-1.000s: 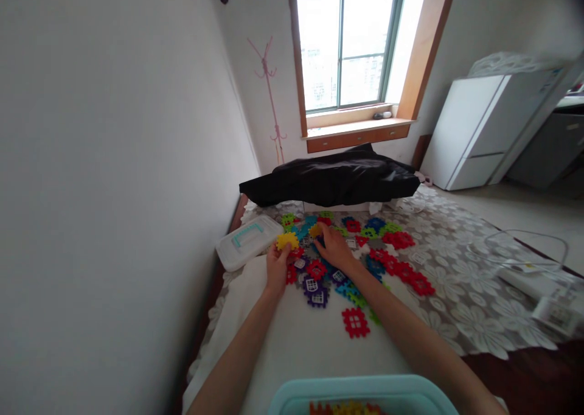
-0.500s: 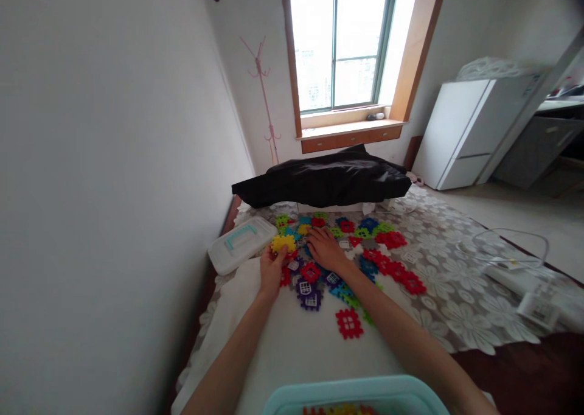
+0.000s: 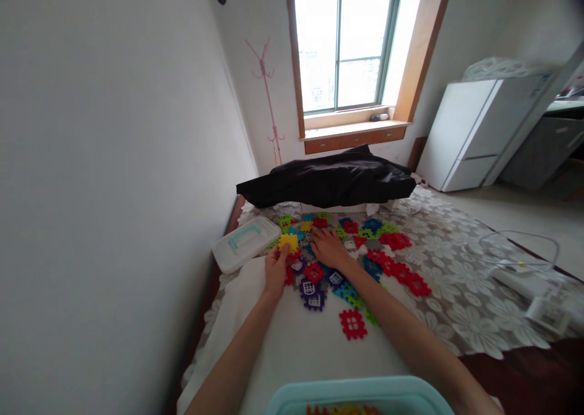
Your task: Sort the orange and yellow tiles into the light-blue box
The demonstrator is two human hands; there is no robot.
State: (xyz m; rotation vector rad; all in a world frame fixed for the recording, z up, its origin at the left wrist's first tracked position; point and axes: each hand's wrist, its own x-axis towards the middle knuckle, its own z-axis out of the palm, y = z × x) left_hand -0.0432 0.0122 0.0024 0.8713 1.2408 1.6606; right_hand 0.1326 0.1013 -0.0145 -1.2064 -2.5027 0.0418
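Observation:
A yellow building block (image 3: 289,243) with notched edges is pinched between the thumb and fingers of my left hand (image 3: 276,269). My right hand (image 3: 327,248) lies palm down over the spread of blocks, fingers stretched out; what is under the palm is hidden. Another yellow block (image 3: 306,226) lies just beyond its fingertips. Closer to me are a red block (image 3: 314,272), purple blocks with white window pieces (image 3: 314,300) and a single red block (image 3: 353,324) on the white cloth.
A pale teal tub (image 3: 360,386) with orange and yellow pieces stands nearest me. The clear lid (image 3: 246,244) lies at the left by the wall. Joined red blocks (image 3: 401,271) lie to the right. A black cover (image 3: 328,181) drapes across the far side; a cable and white box (image 3: 547,314) sit far right.
The view has shifted slightly, so everything appears a little further right. My left hand still holds the yellow block, and my right hand stays over the blocks.

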